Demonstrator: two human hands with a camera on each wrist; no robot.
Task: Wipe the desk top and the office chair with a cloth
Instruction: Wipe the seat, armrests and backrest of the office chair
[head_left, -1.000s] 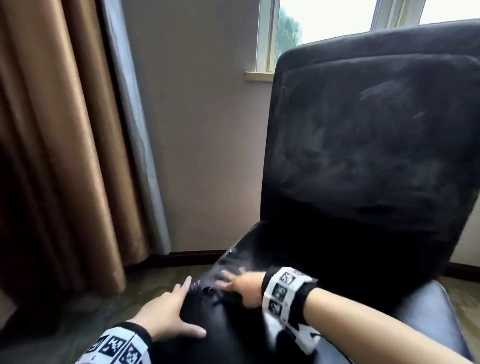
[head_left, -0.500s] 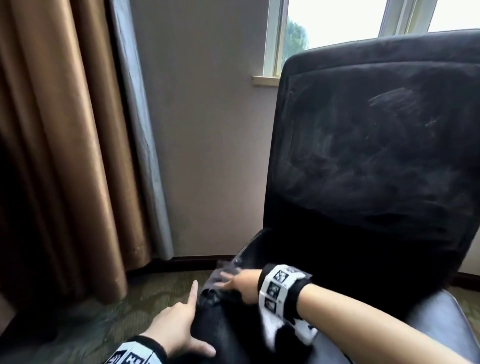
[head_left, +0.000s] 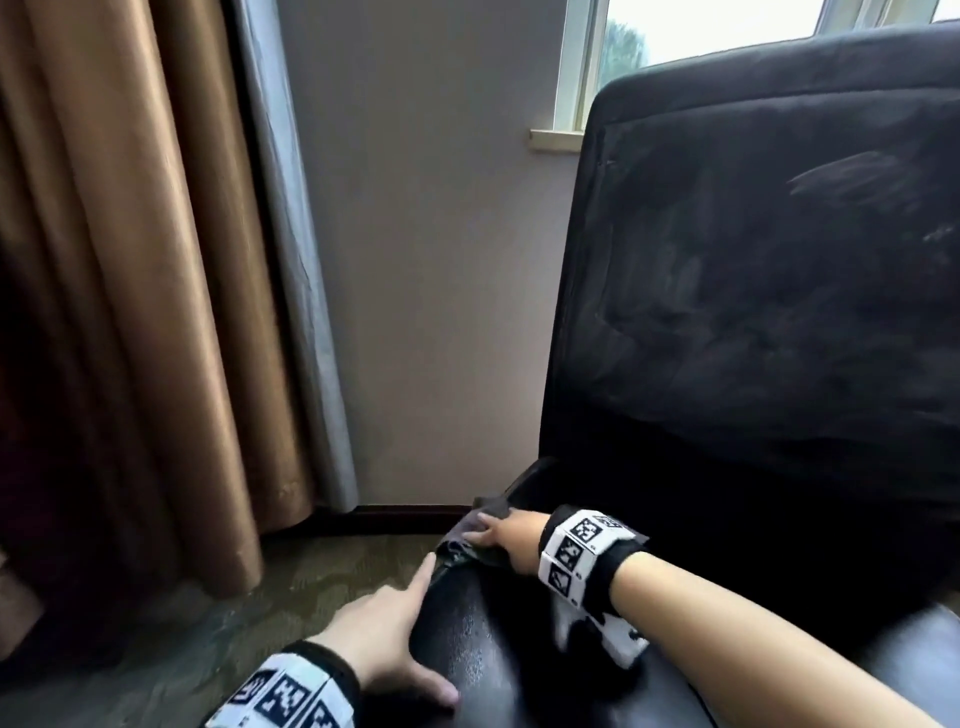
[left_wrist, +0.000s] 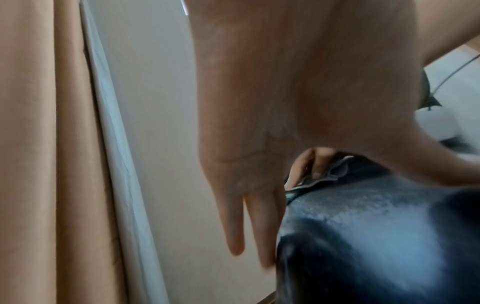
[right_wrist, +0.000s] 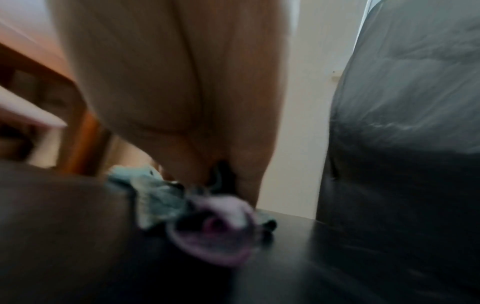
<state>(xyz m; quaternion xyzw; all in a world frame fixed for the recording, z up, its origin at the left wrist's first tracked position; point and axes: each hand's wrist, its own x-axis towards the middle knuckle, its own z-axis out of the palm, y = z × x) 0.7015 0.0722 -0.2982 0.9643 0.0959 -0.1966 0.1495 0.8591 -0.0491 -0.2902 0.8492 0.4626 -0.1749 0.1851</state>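
A black office chair fills the right of the head view, its backrest (head_left: 753, 286) upright and its shiny armrest (head_left: 483, 649) running toward me. My right hand (head_left: 506, 538) holds a bunched grey cloth (head_left: 465, 530) against the far end of that armrest, fingers curled over it. The left wrist view shows those fingers (left_wrist: 315, 164) on the cloth (left_wrist: 335, 170). My left hand (head_left: 384, 634) rests on the armrest's left side, fingers straight, thumb across the top. In the blurred right wrist view the cloth (right_wrist: 161, 197) sits under my palm (right_wrist: 194, 92).
Brown curtains (head_left: 130, 260) with a grey lining (head_left: 291, 234) hang at the left. A plain wall (head_left: 426, 260) and a window (head_left: 701, 31) stand behind the chair. Patterned carpet (head_left: 182, 623) lies below. Wooden furniture (right_wrist: 78, 133) shows in the right wrist view.
My right hand has slid the cloth farther along the armrest toward the backrest. My left hand's fingers have drawn together along the armrest's side.
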